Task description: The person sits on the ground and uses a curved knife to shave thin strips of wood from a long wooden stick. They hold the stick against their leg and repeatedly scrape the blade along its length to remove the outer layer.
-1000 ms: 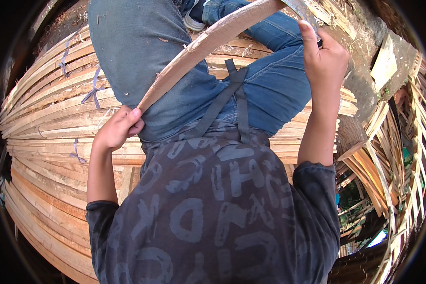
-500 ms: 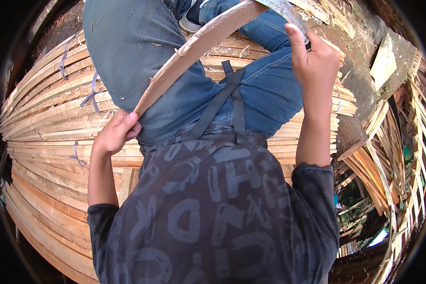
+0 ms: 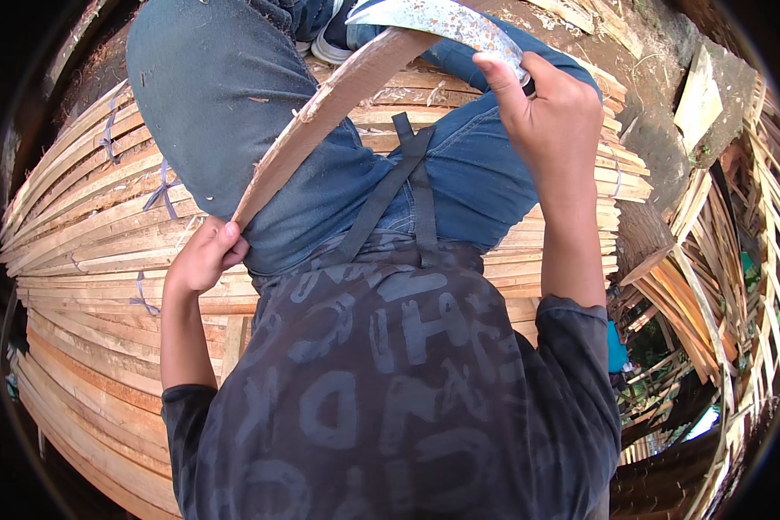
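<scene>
My left hand (image 3: 203,256) is closed around the near end of a long, flat wooden strip (image 3: 325,111), thumb on top. From there the strip slants up and to the right across my left thigh, its edge rough with small splinters. My right hand (image 3: 553,111) grips a machete (image 3: 459,22) with a broad, shiny, rust-flecked blade, thumb raised along the grip. The handle is mostly hidden in my fist. The blade reaches left across the strip's far part, seemingly touching it, and the strip's far end shows partly above the blade.
Beneath me lie stacked wooden strips (image 3: 87,321), some bundled with purple ties (image 3: 163,192). My jeans-clad legs (image 3: 225,113) are folded in front. Shavings litter the ground, a pale wood chunk (image 3: 700,104) lies on a stone at right, and thin split strips (image 3: 680,303) pile below it.
My right hand and the machete have come left and slightly nearer, bringing more of the blade into view over the strip. My left hand has kept its hold, shifting only slightly.
</scene>
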Action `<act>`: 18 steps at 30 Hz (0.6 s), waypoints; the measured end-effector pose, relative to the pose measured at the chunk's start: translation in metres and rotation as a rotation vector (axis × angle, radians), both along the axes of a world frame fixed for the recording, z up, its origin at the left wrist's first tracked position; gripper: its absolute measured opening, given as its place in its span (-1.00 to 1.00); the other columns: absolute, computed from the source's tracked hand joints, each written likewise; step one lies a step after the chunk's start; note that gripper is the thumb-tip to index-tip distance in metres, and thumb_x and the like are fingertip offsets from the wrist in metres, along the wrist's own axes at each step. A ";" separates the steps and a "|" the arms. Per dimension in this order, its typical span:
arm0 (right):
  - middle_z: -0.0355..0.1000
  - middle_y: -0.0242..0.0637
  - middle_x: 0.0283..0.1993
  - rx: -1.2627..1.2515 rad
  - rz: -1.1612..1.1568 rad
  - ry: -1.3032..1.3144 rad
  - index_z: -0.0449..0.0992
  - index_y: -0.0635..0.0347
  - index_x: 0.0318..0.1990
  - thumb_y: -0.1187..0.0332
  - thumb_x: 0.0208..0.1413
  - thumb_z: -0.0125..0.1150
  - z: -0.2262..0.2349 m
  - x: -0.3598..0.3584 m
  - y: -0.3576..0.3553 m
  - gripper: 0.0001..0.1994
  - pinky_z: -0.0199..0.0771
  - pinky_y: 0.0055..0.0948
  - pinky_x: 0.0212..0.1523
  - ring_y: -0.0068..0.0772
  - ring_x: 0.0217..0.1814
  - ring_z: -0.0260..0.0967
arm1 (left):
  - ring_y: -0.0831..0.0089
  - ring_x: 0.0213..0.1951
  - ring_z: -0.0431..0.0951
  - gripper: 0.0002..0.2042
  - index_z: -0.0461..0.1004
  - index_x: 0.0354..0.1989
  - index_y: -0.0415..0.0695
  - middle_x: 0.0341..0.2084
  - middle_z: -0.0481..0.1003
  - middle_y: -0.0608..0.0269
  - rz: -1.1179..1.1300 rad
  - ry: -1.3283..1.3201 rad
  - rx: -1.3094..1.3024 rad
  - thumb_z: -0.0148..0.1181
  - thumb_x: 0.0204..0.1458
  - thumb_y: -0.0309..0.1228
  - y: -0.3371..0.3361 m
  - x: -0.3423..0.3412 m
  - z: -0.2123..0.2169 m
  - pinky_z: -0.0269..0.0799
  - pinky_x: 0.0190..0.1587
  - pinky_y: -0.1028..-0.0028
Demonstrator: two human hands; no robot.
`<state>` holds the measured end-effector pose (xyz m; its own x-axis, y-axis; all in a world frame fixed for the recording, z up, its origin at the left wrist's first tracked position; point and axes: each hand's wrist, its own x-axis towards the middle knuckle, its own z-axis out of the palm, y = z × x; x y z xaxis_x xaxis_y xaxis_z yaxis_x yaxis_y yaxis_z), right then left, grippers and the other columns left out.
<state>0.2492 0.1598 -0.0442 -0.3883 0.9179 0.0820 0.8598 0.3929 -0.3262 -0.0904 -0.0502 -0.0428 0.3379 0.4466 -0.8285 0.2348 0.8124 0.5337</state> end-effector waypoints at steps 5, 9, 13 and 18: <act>0.21 -0.09 -0.76 -0.070 -0.313 0.029 0.46 0.34 -0.54 -0.11 0.10 0.10 -0.005 0.036 0.036 -0.43 0.25 -0.34 -0.55 -0.30 -0.68 0.23 | 0.61 -0.75 -0.08 -0.28 0.00 -0.89 -0.08 -0.90 -0.05 0.47 0.060 0.046 -0.022 -0.27 0.08 0.29 0.005 0.009 0.007 -0.19 -0.67 0.51; 0.22 -0.10 -0.76 -0.095 -0.311 0.043 0.45 0.36 -0.56 -0.11 0.13 0.07 -0.009 0.037 0.027 -0.42 0.25 -0.35 -0.53 -0.34 -0.66 0.20 | 0.60 -0.75 -0.09 -0.26 -0.01 -0.90 -0.08 -0.89 -0.06 0.48 0.029 0.039 -0.004 -0.29 0.07 0.32 -0.003 0.002 0.002 -0.19 -0.66 0.51; 0.23 -0.06 -0.75 -0.072 -0.203 0.035 0.48 0.33 -0.56 -0.11 0.09 0.11 0.012 0.025 0.019 -0.44 0.26 -0.31 -0.58 -0.20 -0.69 0.22 | 0.59 -0.75 -0.09 -0.25 -0.03 -0.90 -0.08 -0.90 -0.07 0.47 -0.008 0.024 0.039 -0.30 0.05 0.35 0.000 0.000 0.000 -0.19 -0.66 0.50; 0.31 -0.12 -0.72 -0.074 -0.279 0.027 0.59 0.22 -0.38 -0.17 0.07 0.08 0.007 0.009 0.023 -0.46 0.31 -0.29 -0.52 -0.11 -0.65 0.31 | 0.59 -0.75 -0.08 -0.25 -0.01 -0.90 -0.09 -0.90 -0.06 0.46 -0.009 0.051 0.010 -0.31 0.05 0.34 0.001 0.004 0.006 -0.19 -0.66 0.49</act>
